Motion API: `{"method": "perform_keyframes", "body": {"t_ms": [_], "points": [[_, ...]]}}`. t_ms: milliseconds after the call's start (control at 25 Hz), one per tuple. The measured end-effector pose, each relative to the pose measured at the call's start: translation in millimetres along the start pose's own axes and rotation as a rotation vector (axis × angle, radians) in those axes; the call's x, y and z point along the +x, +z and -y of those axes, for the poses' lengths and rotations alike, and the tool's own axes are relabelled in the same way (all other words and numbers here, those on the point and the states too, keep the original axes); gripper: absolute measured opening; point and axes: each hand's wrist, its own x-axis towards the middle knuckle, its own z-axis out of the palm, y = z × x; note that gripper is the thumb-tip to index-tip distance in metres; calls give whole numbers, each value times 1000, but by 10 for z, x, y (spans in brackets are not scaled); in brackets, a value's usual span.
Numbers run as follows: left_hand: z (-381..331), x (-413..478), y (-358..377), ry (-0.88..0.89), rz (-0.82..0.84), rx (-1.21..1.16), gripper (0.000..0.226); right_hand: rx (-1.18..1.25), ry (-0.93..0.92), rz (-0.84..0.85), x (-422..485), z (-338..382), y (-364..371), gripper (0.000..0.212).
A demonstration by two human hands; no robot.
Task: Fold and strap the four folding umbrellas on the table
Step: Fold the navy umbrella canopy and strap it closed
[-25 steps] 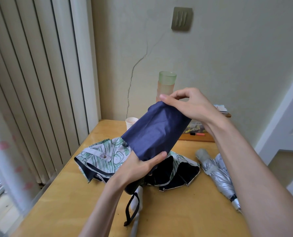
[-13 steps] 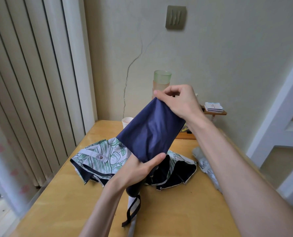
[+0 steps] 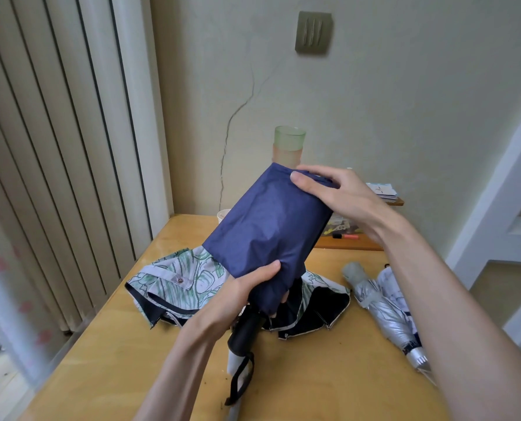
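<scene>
I hold a navy blue folding umbrella (image 3: 271, 226) tilted up over the table, its black handle (image 3: 247, 329) pointing down toward me with a black wrist loop hanging from it. My left hand (image 3: 247, 290) grips the canopy near the handle end. My right hand (image 3: 341, 196) lies over the top end, fingers pressing the cloth. Under it on the table lies a loose green-leaf patterned umbrella (image 3: 180, 281) with a dark lining. A silver umbrella (image 3: 380, 305) lies rolled at the right, with a white patterned one (image 3: 397, 293) beside it.
The wooden table (image 3: 329, 375) meets the wall ahead and vertical blinds (image 3: 55, 147) at the left. Stacked cups (image 3: 288, 147) and a small paper cup (image 3: 222, 214) stand at the back. A low wooden shelf (image 3: 348, 243) with an orange marker is at the back right.
The view drew closer and the navy umbrella now fills more of it. My right hand moved from pinching the top corner to lying flat over the top end. My left hand kept its grip.
</scene>
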Motion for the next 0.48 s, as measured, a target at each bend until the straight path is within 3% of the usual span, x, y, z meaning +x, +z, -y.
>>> {"method": "perform_keyframes", "body": {"t_ms": [200,280,400,480], "points": [[-10,-10,-18,-53,36,190,43,61,11,-91,12,-9,90,21],[-29,-14,-8,-53,45,124,45,94,-18,-173,0,14,134,6],[-72,42,-93,-65,-35,-90,53,174,-43,-297,-40,36,124,14],[-100,113,-223,36,-227,68,46,174,-66,-360,-55,61,71,18]]}}
